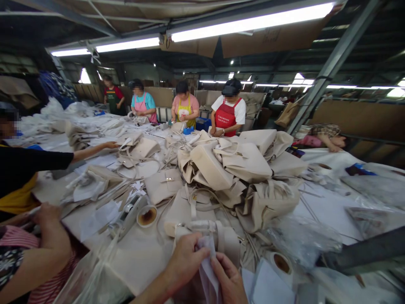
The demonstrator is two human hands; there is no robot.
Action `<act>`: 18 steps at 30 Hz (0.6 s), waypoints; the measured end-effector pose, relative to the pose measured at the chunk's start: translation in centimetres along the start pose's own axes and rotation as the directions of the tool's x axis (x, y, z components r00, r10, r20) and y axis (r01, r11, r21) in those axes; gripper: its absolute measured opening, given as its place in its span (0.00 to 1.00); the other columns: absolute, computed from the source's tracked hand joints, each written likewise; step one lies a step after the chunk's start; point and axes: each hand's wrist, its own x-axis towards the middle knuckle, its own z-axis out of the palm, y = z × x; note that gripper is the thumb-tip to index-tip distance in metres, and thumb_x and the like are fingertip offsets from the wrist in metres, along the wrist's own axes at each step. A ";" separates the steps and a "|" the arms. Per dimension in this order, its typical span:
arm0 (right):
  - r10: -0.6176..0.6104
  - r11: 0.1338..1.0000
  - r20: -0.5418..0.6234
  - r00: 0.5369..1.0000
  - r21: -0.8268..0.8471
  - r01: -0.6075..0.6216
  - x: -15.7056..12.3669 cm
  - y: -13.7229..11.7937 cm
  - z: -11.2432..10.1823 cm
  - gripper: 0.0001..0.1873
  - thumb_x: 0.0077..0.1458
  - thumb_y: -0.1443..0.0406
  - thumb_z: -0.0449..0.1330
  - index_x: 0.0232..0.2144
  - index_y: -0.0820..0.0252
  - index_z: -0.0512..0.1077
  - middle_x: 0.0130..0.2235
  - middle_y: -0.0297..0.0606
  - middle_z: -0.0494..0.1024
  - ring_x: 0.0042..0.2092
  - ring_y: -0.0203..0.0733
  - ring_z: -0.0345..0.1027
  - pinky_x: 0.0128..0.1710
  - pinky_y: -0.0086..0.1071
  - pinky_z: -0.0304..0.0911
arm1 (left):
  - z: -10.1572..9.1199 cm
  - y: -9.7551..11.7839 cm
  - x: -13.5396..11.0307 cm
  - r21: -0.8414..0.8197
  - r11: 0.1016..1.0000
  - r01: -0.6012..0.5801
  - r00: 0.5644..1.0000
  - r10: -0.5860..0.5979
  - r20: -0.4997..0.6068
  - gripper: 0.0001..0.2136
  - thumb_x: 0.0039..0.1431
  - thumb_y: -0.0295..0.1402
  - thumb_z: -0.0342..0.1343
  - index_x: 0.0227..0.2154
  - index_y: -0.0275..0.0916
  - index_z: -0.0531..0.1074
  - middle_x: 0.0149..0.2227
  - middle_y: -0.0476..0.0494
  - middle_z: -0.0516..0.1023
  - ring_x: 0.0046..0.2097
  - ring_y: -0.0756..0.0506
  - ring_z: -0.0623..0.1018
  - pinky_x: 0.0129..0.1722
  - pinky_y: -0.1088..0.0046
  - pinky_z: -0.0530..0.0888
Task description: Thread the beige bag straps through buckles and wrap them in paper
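Note:
Close to the front edge of the view, my left hand (186,258) pinches the upper part of a thin white sheet (209,270), maybe tissue paper. My right hand (228,279) is closed on the sheet's right side, with thumb and fingers pressed together. The sheet hangs folded between both hands. Right behind them a beige handbag (230,241) lies on the table; the hands partly cover it. Left of my hands, a tape roll (147,216) lies beside a grey tape dispenser (133,215).
A big heap of beige handbags (215,164) fills the table's middle. Clear plastic bags (303,240), white sheets (268,283) and another tape roll (282,264) lie at right. Co-workers stand across the table; a co-worker's arm (91,152) reaches in from the left, and another person sits near-left.

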 end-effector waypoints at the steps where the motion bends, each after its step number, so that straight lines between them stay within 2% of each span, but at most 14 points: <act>1: -0.012 0.999 -0.011 1.000 0.033 0.012 0.0 0.2 0.0 0.22 0.43 0.49 0.72 0.36 0.56 0.78 0.34 0.36 0.83 0.36 0.46 0.76 0.38 0.34 0.69 | 0.0 0.3 0.4 0.052 0.999 -0.016 1.000 0.017 -0.014 0.05 0.47 0.32 0.53 0.21 0.39 0.64 0.22 0.54 0.64 0.29 0.49 0.65 0.29 0.73 0.58; 4: 0.012 0.990 0.003 1.000 0.142 -0.013 -0.2 1.0 0.0 0.26 0.39 0.49 0.74 0.39 0.53 0.76 0.27 0.32 0.79 0.27 0.41 0.71 0.28 0.32 0.65 | 0.0 0.9 1.3 0.109 0.992 -0.060 0.998 0.059 0.009 0.09 0.51 0.37 0.51 0.20 0.40 0.63 0.23 0.52 0.64 0.29 0.48 0.64 0.29 0.71 0.56; 6: 0.035 0.990 0.035 0.999 0.133 -0.039 -0.4 1.3 0.0 0.25 0.37 0.49 0.74 0.35 0.54 0.74 0.22 0.30 0.76 0.21 0.38 0.66 0.24 0.31 0.61 | 0.0 1.1 1.6 0.124 0.991 -0.058 0.998 0.057 0.014 0.12 0.54 0.40 0.49 0.19 0.40 0.61 0.22 0.52 0.62 0.28 0.48 0.62 0.28 0.71 0.55; 8: -0.005 0.999 0.005 1.000 0.045 0.004 -0.5 1.4 -0.2 0.24 0.38 0.47 0.73 0.30 0.55 0.72 0.21 0.29 0.74 0.22 0.38 0.66 0.25 0.30 0.60 | -0.1 1.2 1.7 0.141 0.988 -0.059 0.998 0.059 0.007 0.14 0.55 0.41 0.48 0.18 0.41 0.59 0.21 0.53 0.60 0.27 0.48 0.61 0.28 0.71 0.55; 10: -0.094 0.991 -0.069 0.993 -0.103 0.086 -0.7 1.2 -0.3 0.24 0.41 0.44 0.70 0.28 0.55 0.70 0.23 0.31 0.76 0.26 0.39 0.67 0.28 0.30 0.61 | -0.3 1.3 1.6 0.164 0.983 -0.079 0.997 0.079 0.010 0.14 0.55 0.40 0.48 0.19 0.41 0.58 0.21 0.53 0.60 0.28 0.48 0.61 0.29 0.71 0.56; 13: -0.181 0.946 -0.120 0.976 -0.292 0.140 -0.8 1.0 -0.4 0.25 0.45 0.41 0.66 0.28 0.55 0.70 0.24 0.32 0.76 0.28 0.39 0.66 0.29 0.29 0.61 | -0.7 1.6 1.4 0.199 0.975 -0.099 0.993 0.085 0.077 0.09 0.49 0.38 0.55 0.23 0.40 0.63 0.24 0.53 0.64 0.29 0.48 0.64 0.29 0.73 0.56; 15: -0.169 0.942 -0.103 0.980 -0.309 0.130 -0.8 1.0 -0.4 0.26 0.46 0.41 0.64 0.30 0.55 0.70 0.24 0.32 0.76 0.28 0.39 0.66 0.28 0.29 0.61 | -0.9 1.6 1.4 0.207 0.972 -0.112 0.989 0.087 0.122 0.06 0.45 0.33 0.56 0.24 0.40 0.65 0.25 0.53 0.65 0.29 0.48 0.65 0.28 0.73 0.56; 18: -0.075 0.977 -0.043 0.996 -0.205 0.065 -0.9 1.3 -0.2 0.26 0.45 0.42 0.66 0.32 0.55 0.67 0.24 0.31 0.76 0.24 0.35 0.64 0.24 0.27 0.57 | -0.8 1.4 1.6 0.195 0.974 -0.114 0.989 0.093 0.114 0.05 0.47 0.30 0.50 0.20 0.40 0.61 0.22 0.54 0.61 0.28 0.49 0.62 0.28 0.73 0.55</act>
